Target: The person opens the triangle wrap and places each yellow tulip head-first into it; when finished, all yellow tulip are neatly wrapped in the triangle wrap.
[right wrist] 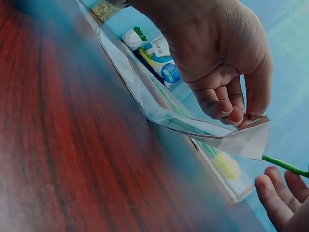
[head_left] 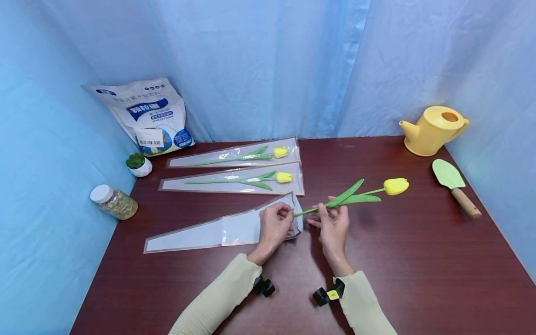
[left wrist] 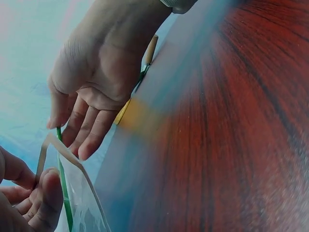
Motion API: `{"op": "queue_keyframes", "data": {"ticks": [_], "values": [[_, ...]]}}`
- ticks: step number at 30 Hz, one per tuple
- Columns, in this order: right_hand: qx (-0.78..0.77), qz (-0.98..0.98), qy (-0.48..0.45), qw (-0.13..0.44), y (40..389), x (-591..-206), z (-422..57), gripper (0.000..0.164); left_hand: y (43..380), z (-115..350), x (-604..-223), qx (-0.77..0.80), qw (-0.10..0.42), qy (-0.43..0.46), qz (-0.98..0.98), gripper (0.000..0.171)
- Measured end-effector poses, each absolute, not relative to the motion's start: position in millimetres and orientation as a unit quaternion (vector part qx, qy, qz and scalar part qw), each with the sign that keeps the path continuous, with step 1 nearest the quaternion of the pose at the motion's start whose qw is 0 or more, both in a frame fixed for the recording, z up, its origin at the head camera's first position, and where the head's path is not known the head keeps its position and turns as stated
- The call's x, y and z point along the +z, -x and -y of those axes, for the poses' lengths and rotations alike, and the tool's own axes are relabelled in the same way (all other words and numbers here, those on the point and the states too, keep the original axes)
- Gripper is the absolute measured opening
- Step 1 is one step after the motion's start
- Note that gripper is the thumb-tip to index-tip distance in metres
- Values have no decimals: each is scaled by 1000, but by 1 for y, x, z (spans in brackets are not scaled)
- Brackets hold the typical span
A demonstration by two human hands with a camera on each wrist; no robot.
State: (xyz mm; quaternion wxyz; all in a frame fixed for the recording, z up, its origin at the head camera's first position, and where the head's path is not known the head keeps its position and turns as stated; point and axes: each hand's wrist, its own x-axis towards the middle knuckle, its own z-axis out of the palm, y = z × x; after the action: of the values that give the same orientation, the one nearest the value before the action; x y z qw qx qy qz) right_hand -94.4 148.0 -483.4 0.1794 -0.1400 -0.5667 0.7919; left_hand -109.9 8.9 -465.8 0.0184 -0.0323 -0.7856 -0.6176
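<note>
My left hand (head_left: 275,226) pinches the edge of a long tapered flower sleeve (head_left: 240,231) at its wide end, which is lifted and gaping. The sleeve's narrow end lies to the left on the table. In my right hand (head_left: 335,228), thumb and fingers hold the green stem of a yellow tulip (head_left: 395,186), its bloom pointing right. In the left wrist view the lower stem (left wrist: 65,193) runs inside the sleeve's mouth. From the right wrist view, the left hand (right wrist: 217,53) grips the sleeve's rim, and the stem (right wrist: 282,165) emerges beside it.
Behind lie two sleeved tulips, an upper one (head_left: 279,152) and a lower one (head_left: 284,177). A fertilizer bag (head_left: 146,116), potted succulent (head_left: 141,166) and granule jar (head_left: 119,204) stand left. A yellow watering can (head_left: 427,132) and green trowel (head_left: 449,174) are at the right.
</note>
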Motion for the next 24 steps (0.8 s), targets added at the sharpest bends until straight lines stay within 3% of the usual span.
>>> {"op": "queue_keyframes", "data": {"ticks": [11, 24], "values": [[800, 530, 165, 227, 98, -473, -161, 20, 111, -8, -465, -603, 26, 38, 796, 11], [788, 573, 146, 174, 93, -478, -148, 13, 109, -8, -462, -596, 36, 43, 801, 11]]}}
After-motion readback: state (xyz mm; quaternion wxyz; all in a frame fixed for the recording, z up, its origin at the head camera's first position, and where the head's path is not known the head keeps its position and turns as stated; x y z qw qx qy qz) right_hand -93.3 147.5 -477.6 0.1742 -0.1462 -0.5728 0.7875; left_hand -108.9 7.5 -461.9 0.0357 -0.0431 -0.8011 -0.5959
